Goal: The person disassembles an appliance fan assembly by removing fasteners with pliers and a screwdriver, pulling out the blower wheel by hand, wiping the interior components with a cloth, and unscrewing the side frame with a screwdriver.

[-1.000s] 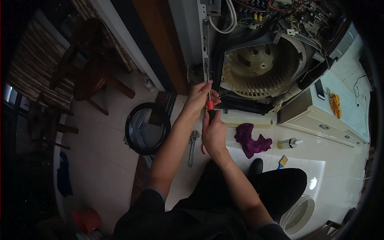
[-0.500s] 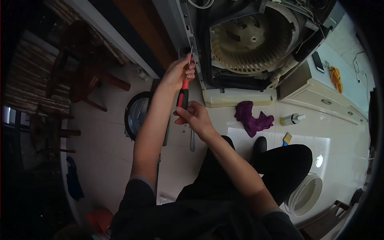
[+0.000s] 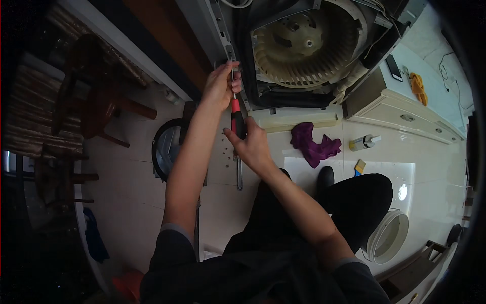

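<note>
A screwdriver [image 3: 236,117] with a red and black handle points up at the metal edge [image 3: 225,35] of an opened appliance. My left hand [image 3: 219,87] is closed around its shaft, close to that edge. Lower down, my right hand [image 3: 254,148] grips the handle, thumb on one side and fingers on the other. The tip is at the edge, though what it meets there is too small to make out. Right of the edge, inside the housing, sits a dusty round fan wheel [image 3: 304,48].
Several small screws [image 3: 227,158] and a wrench [image 3: 239,176] lie on the floor below my hands. To the right are a purple cloth [image 3: 315,146], a spray bottle [image 3: 363,142], a brush [image 3: 359,167] and a bucket [image 3: 372,248]. A phone [image 3: 394,68] rests on a cabinet.
The view has shifted slightly, so the appliance appears further left and higher. My right hand has turned around the screwdriver handle, its fingers now further up; my left hand keeps its hold.
</note>
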The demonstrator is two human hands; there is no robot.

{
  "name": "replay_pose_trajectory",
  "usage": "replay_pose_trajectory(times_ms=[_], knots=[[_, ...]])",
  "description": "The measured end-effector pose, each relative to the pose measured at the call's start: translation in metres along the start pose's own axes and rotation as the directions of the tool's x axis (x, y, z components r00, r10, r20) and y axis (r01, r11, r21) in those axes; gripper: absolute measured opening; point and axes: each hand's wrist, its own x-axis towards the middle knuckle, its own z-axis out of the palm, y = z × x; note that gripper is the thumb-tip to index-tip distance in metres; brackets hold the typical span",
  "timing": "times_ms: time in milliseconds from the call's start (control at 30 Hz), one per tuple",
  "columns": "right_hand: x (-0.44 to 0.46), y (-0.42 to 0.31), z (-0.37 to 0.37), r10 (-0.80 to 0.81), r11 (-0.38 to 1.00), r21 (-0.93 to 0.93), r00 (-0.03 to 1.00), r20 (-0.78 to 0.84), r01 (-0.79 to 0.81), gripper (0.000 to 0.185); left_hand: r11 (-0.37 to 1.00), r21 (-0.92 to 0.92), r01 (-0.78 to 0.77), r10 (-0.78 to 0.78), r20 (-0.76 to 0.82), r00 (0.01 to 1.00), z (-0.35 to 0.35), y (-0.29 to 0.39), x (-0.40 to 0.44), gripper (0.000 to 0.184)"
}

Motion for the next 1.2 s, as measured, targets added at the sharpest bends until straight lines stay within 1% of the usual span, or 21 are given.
replay_pose_trajectory(times_ms=[33,67,133,200,233,267,300,333,400,433,467,500,567,633,700,833,900,1033,1100,1133,1200], knots=[[0.002,0.004,0.006,0.001,1.000,0.001,1.000,-0.011,-0.001,0.041,0.995,0.072,-0.064,0.068,-0.051,0.996,0.004,-0.001,0.004,0.023],[0.004,0.012,0.015,-0.099,0.993,-0.071,0.986,-0.136,0.090,0.043,0.981,0.149,-0.122,0.137,-0.100,0.986,0.007,-0.002,0.007,0.023],[0.006,0.020,0.017,-0.205,0.973,-0.153,0.946,-0.251,0.171,0.045,0.992,0.099,-0.080,0.087,-0.069,0.994,-0.001,-0.002,0.018,0.022],[0.004,0.018,0.011,-0.089,0.989,0.119,0.996,-0.020,0.090,0.040,0.998,0.052,-0.033,0.036,-0.047,0.998,-0.012,-0.001,0.025,0.022],[0.003,0.018,0.005,-0.088,0.988,0.123,0.996,-0.018,0.090,0.040,0.999,-0.040,0.015,-0.013,0.050,0.999,-0.017,0.002,0.026,0.023],[0.002,0.019,-0.002,-0.034,0.732,0.668,0.971,0.236,-0.136,0.039,0.989,-0.127,0.071,-0.052,0.149,0.987,-0.022,0.004,0.027,0.023],[0.001,0.018,-0.006,-0.139,0.201,0.882,0.879,0.457,-0.427,0.038,0.990,-0.124,0.068,-0.050,0.146,0.988,-0.027,0.006,0.028,0.023],[0.003,0.017,-0.005,-0.141,0.198,0.881,0.877,0.459,-0.429,0.038,0.981,-0.162,0.111,-0.072,0.233,0.970,-0.028,0.008,0.027,0.024],[0.007,0.014,-0.003,-0.097,0.577,0.794,0.950,0.296,-0.188,0.039,0.968,-0.194,0.158,-0.090,0.318,0.944,-0.028,0.009,0.028,0.025],[0.006,0.013,0.001,-0.096,0.577,0.794,0.950,0.297,-0.190,0.039,0.995,-0.093,0.043,-0.026,0.179,0.984,-0.018,0.011,0.025,0.024],[0.005,0.010,0.007,-0.070,0.748,0.662,0.987,0.146,-0.045,0.040,0.998,0.023,-0.060,0.059,0.044,0.997,-0.010,0.012,0.023,0.023],[0.004,0.008,0.012,-0.083,0.879,0.471,0.997,-0.008,0.076,0.041,0.998,0.021,-0.064,0.063,0.040,0.997,-0.005,0.013,0.024,0.023],[0.008,0.011,0.022,-0.065,0.899,0.426,0.993,-0.095,0.100,0.039,0.979,0.136,-0.150,0.164,-0.096,0.982,-0.002,0.017,0.029,0.018],[0.013,0.016,0.027,-0.046,0.919,0.376,0.981,-0.187,0.115,0.037,0.973,0.153,-0.174,0.194,-0.125,0.973,-0.003,0.018,0.039,0.016],[0.022,0.021,0.021,0.076,0.617,0.746,0.962,0.262,-0.251,0.037,0.966,0.167,-0.198,0.223,-0.142,0.965,-0.004,0.014,0.046,0.015],[0.010,0.004,-0.001,0.066,0.594,0.746,0.942,0.329,-0.302,0.034,0.979,0.107,-0.173,0.192,-0.203,0.960,-0.003,0.013,0.047,0.011],[0.008,0.001,-0.007,-0.004,0.272,0.854,0.887,0.461,-0.443,0.033,0.980,0.075,-0.182,0.194,-0.199,0.961,-0.005,0.010,0.049,0.011],[0.011,0.013,0.013,-0.137,0.380,0.872,0.914,0.382,-0.308,0.034,0.984,-0.003,-0.176,0.174,-0.137,0.975,-0.009,0.011,0.047,0.016],[0.000,-0.006,0.010,0.039,0.482,0.857,0.982,0.185,-0.181,0.032,0.983,-0.070,-0.170,0.162,-0.105,0.981,-0.011,0.010,0.044,0.019],[0.003,-0.001,0.010,0.033,0.484,0.856,0.981,0.189,-0.181,0.032,0.982,-0.098,-0.158,0.149,-0.096,0.984,-0.011,0.009,0.042,0.021],[0.011,0.016,0.008,0.009,0.784,0.617,0.995,0.100,-0.069,0.030,0.980,-0.128,-0.152,0.142,-0.087,0.986,-0.011,0.008,0.043,0.022]])
